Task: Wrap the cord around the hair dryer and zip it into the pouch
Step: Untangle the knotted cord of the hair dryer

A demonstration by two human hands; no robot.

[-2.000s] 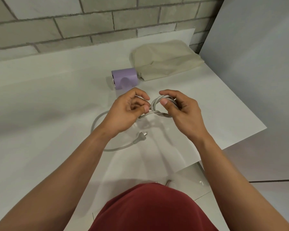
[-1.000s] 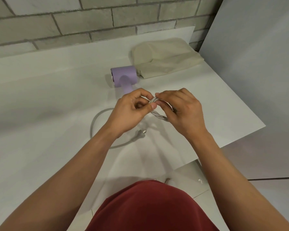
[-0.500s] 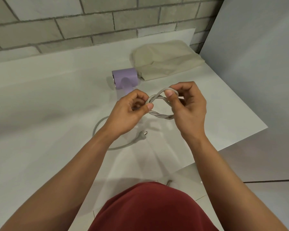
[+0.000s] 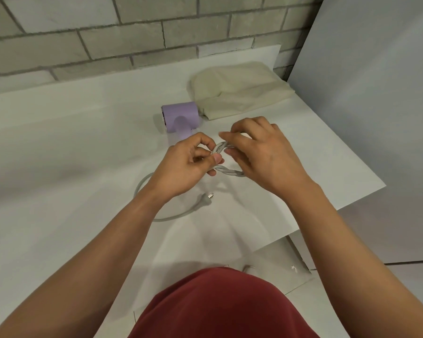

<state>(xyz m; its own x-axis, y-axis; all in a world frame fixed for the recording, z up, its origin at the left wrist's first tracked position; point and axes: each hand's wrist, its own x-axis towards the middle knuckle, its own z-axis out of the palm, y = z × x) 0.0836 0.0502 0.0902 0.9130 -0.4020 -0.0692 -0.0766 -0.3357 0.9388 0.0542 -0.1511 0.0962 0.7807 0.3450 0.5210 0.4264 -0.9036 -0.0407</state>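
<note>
Fingers of the left hand (image 4: 183, 167) and right hand (image 4: 261, 152) pinch the twisted grey cord (image 4: 226, 170), closed on it above the table's (image 4: 59, 147) middle; its plug (image 4: 205, 198) lies below on the surface; the lilac hair dryer (image 4: 178, 117) lies behind, touching the beige pouch (image 4: 239, 93) near the far right corner.

You're standing at a plain white table (image 4: 59, 167) pushed against a bare grey block wall (image 4: 108, 32), with a smooth grey panel (image 4: 376, 93) on your right and pale floor tiles (image 4: 413, 276) below, which looks more like a staged workroom than a lived-in home.
</note>
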